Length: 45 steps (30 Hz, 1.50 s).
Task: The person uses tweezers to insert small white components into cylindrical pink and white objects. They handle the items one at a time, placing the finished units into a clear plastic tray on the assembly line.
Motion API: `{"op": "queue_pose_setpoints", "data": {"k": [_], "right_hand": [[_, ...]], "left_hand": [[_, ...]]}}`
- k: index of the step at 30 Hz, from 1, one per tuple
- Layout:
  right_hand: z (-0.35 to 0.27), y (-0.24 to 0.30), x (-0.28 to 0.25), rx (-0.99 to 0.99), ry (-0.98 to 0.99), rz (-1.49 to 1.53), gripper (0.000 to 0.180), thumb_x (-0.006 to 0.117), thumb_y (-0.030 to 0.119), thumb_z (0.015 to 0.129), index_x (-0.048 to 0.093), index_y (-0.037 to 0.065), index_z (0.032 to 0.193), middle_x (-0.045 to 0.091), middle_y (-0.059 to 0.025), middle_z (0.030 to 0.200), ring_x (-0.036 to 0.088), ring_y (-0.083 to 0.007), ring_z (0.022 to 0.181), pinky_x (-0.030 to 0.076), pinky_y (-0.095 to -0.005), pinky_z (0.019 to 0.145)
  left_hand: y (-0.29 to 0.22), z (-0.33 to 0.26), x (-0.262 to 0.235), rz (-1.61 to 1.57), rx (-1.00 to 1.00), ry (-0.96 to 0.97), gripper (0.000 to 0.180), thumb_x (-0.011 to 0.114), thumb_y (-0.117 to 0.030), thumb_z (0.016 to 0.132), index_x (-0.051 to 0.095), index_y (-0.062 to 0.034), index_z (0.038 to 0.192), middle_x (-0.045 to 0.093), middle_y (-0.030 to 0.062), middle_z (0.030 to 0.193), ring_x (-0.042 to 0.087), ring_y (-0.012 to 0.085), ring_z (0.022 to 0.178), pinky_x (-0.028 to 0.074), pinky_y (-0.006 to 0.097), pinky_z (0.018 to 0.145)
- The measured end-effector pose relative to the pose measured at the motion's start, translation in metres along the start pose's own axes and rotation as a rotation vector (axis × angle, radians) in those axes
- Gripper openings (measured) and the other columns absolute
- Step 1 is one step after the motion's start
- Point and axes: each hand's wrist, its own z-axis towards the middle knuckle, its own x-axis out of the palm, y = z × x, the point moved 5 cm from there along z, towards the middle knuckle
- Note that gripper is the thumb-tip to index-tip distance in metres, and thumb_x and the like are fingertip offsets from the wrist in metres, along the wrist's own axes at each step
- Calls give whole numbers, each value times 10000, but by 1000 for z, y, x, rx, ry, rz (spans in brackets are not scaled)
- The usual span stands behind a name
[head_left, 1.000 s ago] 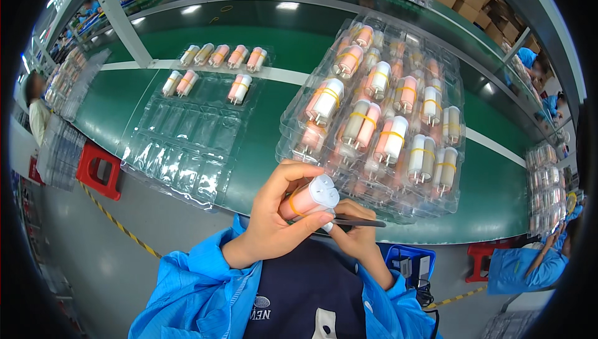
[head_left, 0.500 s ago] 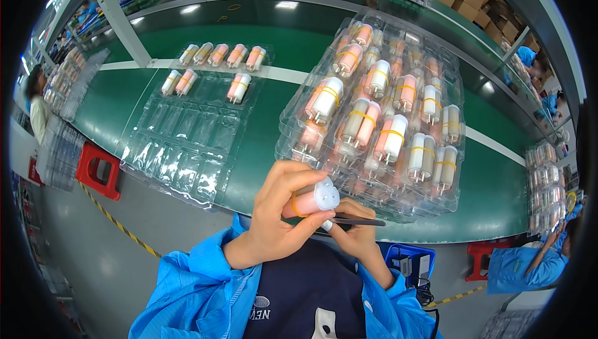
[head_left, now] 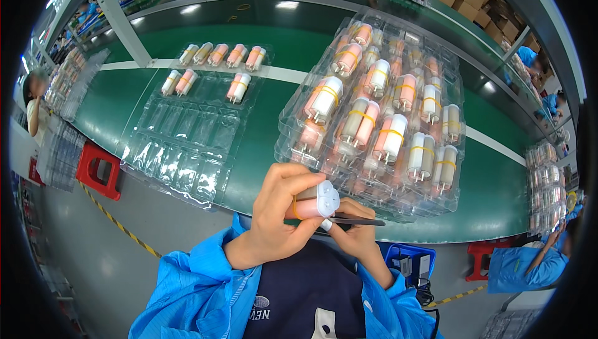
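Through the head view, I am seeing the left hand [head_left: 274, 214] curling part-way closed around a bundle [head_left: 316, 203] of pink and gray tubes. A yellow band is going around the bundle, and its white end is facing right. It is sitting up above the near edge of the green table [head_left: 268, 133]. I am seeing the right hand [head_left: 358, 233] just beside it, with its fingers bending in and holding a thin dark tool [head_left: 360, 221]. A little white bit is showing by the right thumb, but I cannot tell what it is.

On the left, a clear tray [head_left: 177, 152] is carrying eight bundles, five in the far row and three in the next one. On the right, a big stack of clear trays [head_left: 408, 211] is holding lots more. A red stool [head_left: 96, 188] is standing on the floor at the left.
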Motion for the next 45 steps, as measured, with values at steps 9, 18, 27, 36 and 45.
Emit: {"op": "queue_pose_setpoints", "data": {"k": [9,18,27,36,45], "right_hand": [[-5,-3,-1,51,34,93,181,758,82,756,683,3,900,665,-111,820,656,-183,678,516,-273,618],[-4,-1,-8,13,55,111,193,726,57,754,672,17,935,657,-102,841,643,-197,678,508,-278,625],[-16,-16,-6,41,82,127,173,742,88,750,671,24,894,679,-104,852,662,-202,706,519,-285,649],[-21,12,-14,343,64,284,160,732,17,772,686,-10,923,646,-83,881,616,-146,792,486,-258,723],[-18,14,-14,370,40,295,163,712,-20,766,680,-19,925,645,-88,890,625,-162,816,496,-265,747]], "left_hand": [[-26,26,-16,92,34,42,543,801,6,640,571,17,1132,517,146,1029,554,202,906,470,284,779],[-59,151,7,297,227,321,497,703,-176,791,525,3,1219,625,149,1058,619,246,931,466,350,777],[86,298,91,515,-124,240,562,759,-414,703,613,-67,1120,671,194,1029,648,364,967,515,437,843],[111,288,143,788,27,134,471,718,-309,761,520,-16,1072,526,149,1061,536,303,1025,446,434,830],[107,285,142,747,17,194,377,635,-358,809,562,-47,1010,539,129,1026,502,278,1012,351,428,845]]}}
